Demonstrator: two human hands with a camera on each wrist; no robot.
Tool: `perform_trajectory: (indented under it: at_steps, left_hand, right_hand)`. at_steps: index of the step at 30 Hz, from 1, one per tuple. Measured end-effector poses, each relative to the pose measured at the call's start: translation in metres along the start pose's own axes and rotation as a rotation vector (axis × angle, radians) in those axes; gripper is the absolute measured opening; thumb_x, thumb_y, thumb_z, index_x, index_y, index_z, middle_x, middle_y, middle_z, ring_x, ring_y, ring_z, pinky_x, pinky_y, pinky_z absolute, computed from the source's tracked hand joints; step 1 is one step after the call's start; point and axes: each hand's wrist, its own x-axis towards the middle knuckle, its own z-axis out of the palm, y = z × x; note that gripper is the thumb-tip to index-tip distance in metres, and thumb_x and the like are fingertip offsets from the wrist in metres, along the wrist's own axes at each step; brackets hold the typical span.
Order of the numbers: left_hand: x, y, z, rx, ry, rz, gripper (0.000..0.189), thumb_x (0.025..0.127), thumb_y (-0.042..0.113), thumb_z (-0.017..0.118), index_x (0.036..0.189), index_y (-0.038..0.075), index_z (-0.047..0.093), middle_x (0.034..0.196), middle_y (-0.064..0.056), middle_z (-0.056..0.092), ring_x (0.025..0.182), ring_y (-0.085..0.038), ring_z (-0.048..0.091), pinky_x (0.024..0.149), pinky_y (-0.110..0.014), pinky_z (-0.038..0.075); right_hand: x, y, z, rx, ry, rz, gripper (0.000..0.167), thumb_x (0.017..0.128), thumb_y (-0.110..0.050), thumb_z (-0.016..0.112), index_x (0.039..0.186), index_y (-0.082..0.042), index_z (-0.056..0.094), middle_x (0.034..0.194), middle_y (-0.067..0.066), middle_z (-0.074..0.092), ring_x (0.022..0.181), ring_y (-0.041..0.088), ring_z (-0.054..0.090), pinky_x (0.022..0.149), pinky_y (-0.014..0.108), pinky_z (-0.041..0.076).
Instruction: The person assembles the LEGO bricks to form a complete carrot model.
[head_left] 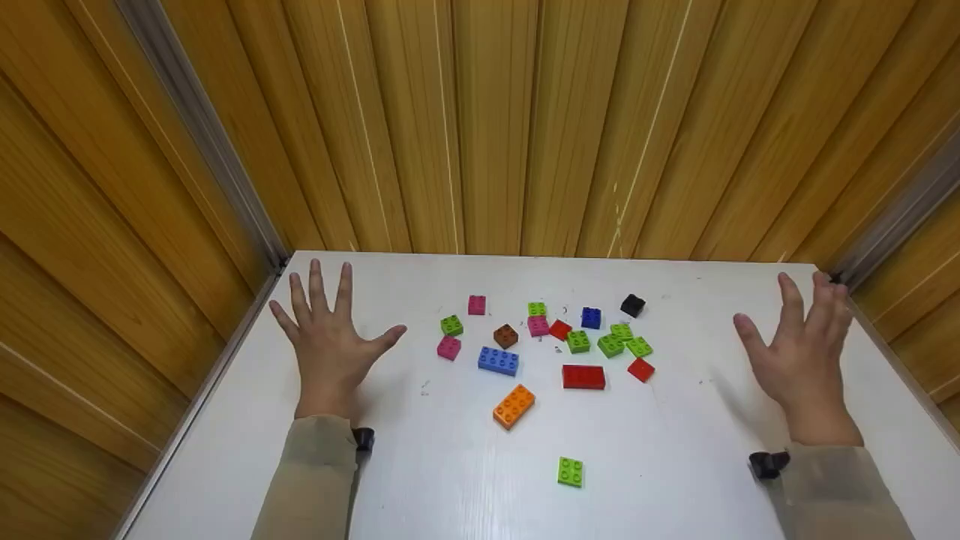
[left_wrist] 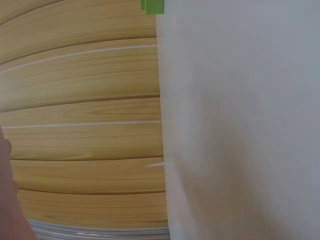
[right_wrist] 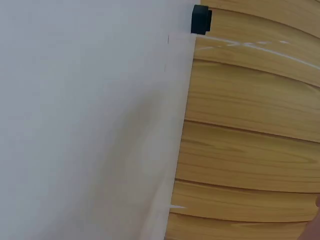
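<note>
On the white surface [head_left: 435, 480], an orange brick [head_left: 514, 406] lies aslant, studs up, between a light-blue brick [head_left: 498, 361] and a lone lime brick [head_left: 570, 472]. A red oblong brick [head_left: 583, 377] lies rightward; smaller bricks [head_left: 578, 342], mostly green and pink, lie beside and behind.

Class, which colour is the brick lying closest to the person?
That brick is lime green; the head view shows it best.

"Any lettering or numbers you can read?"
"None, on the bricks [head_left: 583, 376] or anywhere else."
"And those small dark marks [head_left: 425, 388] on the white worktop [head_left: 442, 480]?"
"Too small and faint to tell whether they are writing."
</note>
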Motion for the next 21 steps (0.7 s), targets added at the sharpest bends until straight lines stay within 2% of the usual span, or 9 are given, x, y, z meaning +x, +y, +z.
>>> perform_trajectory:
  at_steps: [3,5,7,10,15,18,19,21]
  left_hand:
    - [-0.001,0.007,-0.002,-0.019,0.012,0.024,0.127,0.08,0.089,0.076,0.182,0.032,0.025,0.192,-0.014,0.009,0.177,-0.048,0.003,0.135,-0.084,-0.002]
    - [-0.003,0.011,-0.003,-0.038,-0.008,0.032,0.126,0.08,0.088,0.076,0.181,0.032,0.025,0.191,-0.014,0.011,0.177,-0.048,0.006,0.137,-0.081,0.001]
    - [-0.005,0.014,-0.005,-0.07,-0.03,0.032,0.125,0.081,0.085,0.078,0.181,0.031,0.026,0.191,-0.014,0.012,0.177,-0.046,0.009,0.139,-0.077,0.004]
    - [-0.007,0.017,-0.007,-0.119,-0.057,0.027,0.122,0.084,0.082,0.078,0.181,0.029,0.028,0.191,-0.014,0.012,0.176,-0.045,0.014,0.141,-0.074,0.009]
    - [-0.011,0.029,-0.013,-0.186,-0.103,0.003,0.118,0.084,0.079,0.081,0.179,0.028,0.032,0.191,-0.011,0.015,0.174,-0.044,0.023,0.137,-0.075,0.024]
    - [-0.013,0.039,-0.015,-0.216,-0.121,-0.002,0.116,0.083,0.075,0.084,0.178,0.028,0.035,0.19,-0.01,0.02,0.173,-0.043,0.027,0.134,-0.076,0.031]
    - [-0.014,0.043,-0.015,-0.227,-0.126,-0.002,0.116,0.083,0.073,0.085,0.178,0.029,0.035,0.189,-0.01,0.022,0.172,-0.043,0.028,0.133,-0.076,0.032]
    - [-0.017,0.051,-0.014,-0.249,-0.131,0.002,0.115,0.083,0.071,0.087,0.177,0.028,0.037,0.187,-0.009,0.027,0.171,-0.041,0.032,0.132,-0.075,0.036]
  right_hand:
    - [-0.005,-0.011,0.002,0.05,0.019,-0.017,0.089,0.111,-0.055,0.063,0.177,-0.014,0.021,0.185,0.025,0.0,0.174,0.055,-0.008,0.131,0.089,0.008]
    - [-0.007,-0.019,0.002,0.09,0.0,-0.009,0.088,0.11,-0.048,0.068,0.178,-0.015,0.021,0.185,0.024,0.001,0.173,0.055,-0.004,0.124,0.094,0.018]
    - [-0.007,-0.027,0.002,0.151,-0.02,0.016,0.088,0.11,-0.042,0.069,0.178,-0.017,0.02,0.186,0.022,0.001,0.173,0.054,-0.001,0.118,0.096,0.024]
    - [-0.006,-0.039,0.0,0.228,-0.041,0.04,0.087,0.111,-0.037,0.069,0.179,-0.017,0.019,0.187,0.02,0.001,0.173,0.053,0.002,0.117,0.096,0.026]
    - [-0.006,-0.056,-0.001,0.319,-0.071,0.045,0.086,0.111,-0.033,0.069,0.179,-0.016,0.02,0.188,0.02,0.004,0.173,0.055,0.006,0.122,0.095,0.02]
    - [-0.009,-0.064,0.0,0.37,-0.085,0.037,0.085,0.11,-0.029,0.071,0.179,-0.013,0.023,0.188,0.021,0.008,0.173,0.054,0.012,0.129,0.086,0.023]
    - [-0.011,-0.066,0.001,0.376,-0.087,0.035,0.084,0.11,-0.029,0.071,0.179,-0.013,0.024,0.188,0.02,0.01,0.172,0.053,0.015,0.136,0.076,0.026]
    - [-0.014,-0.07,0.0,0.38,-0.088,0.026,0.083,0.11,-0.028,0.072,0.178,-0.013,0.027,0.187,0.019,0.015,0.17,0.051,0.022,0.14,0.043,0.033]
